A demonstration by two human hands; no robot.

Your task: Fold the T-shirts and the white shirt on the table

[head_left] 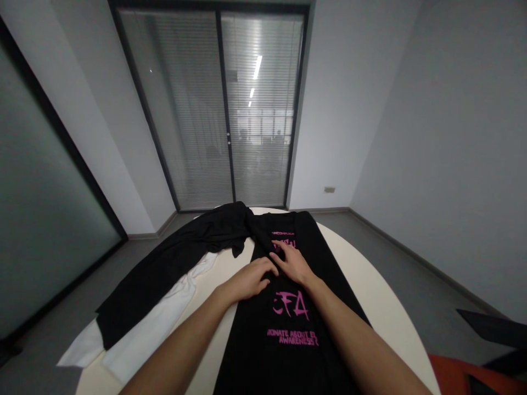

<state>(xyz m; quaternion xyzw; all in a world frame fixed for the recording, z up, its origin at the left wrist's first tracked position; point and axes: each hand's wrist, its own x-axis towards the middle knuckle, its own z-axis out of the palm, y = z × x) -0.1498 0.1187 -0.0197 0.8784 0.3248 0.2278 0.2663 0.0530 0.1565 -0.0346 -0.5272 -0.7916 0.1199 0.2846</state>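
A black shirt (255, 354) with pink lettering lies lengthwise on the round table, its body folded narrow. From its far end a black sleeve (164, 269) stretches out to the left. White cloth (154, 323) shows under and beyond that sleeve; whether it belongs to the same garment I cannot tell. My left hand (252, 278) rests on the left side of the shirt, fingers slightly bent and thumb apart. Just to its right and farther away, my right hand (292, 262) lies on the lettered front with its fingers spread. Both hands touch the black fabric.
The cream round table (382, 307) shows its rim on the right. A red chair (465, 378) stands by the lower right edge. Beyond the table are a dark-framed glass door (230, 109) with blinds and pale walls.
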